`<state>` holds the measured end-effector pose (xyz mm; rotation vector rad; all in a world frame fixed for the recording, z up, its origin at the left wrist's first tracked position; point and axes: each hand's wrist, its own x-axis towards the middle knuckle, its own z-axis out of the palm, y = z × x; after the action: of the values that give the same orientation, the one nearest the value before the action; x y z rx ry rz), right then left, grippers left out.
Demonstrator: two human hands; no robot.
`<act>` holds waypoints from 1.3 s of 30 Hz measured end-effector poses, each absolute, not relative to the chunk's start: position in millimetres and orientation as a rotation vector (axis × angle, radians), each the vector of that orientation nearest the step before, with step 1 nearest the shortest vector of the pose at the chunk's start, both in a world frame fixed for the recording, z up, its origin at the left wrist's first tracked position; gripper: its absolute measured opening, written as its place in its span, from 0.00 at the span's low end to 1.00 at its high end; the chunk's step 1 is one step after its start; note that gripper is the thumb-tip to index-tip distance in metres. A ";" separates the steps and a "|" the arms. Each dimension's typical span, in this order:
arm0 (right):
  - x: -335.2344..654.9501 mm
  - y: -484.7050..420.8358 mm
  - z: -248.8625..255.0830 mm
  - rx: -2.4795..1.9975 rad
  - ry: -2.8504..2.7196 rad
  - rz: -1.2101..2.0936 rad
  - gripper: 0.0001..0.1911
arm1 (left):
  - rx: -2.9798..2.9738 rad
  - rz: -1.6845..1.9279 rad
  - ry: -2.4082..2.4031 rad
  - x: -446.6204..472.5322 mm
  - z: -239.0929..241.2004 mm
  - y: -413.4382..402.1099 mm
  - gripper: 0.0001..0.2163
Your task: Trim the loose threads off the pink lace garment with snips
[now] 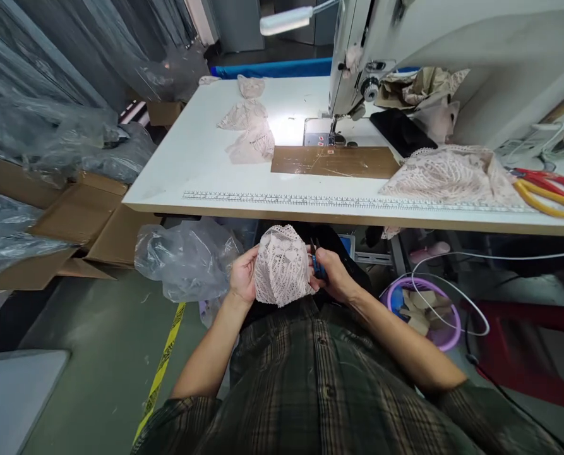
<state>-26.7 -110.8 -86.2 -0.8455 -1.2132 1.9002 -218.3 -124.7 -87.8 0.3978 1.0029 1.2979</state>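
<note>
Pink openwork lace piece (pixel 282 268), domed, between our hands: left hand (pixel 242 278) pinches its edge, right hand (pixel 333 276) clasps blue snips (pixel 316 260).

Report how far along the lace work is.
Seemingly done: lace pieces laid out on the table. In hand: the left hand holds one lace piece, the right hand holds blue snips beside it. Probably left: the lace heap by the scissors.
</note>
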 end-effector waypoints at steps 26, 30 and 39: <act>10.7 -100.6 -113.2 -1.356 -1.755 0.982 0.16 | 2.152 1.486 1.799 -252.0 -25.5 -38.9 0.09; 0.2 -106.7 -102.5 -1.251 -1.819 1.024 0.14 | 2.328 1.017 1.791 -254.9 -3.5 32.3 0.14; 0.6 -108.0 -91.3 -1.208 -1.693 1.157 0.15 | 2.489 0.469 1.872 -252.7 9.3 -10.4 0.08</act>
<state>0.6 -108.0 -91.3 -1.2083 -1.6928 1.1575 -252.7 -10.4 9.3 2.4894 1.8718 0.4695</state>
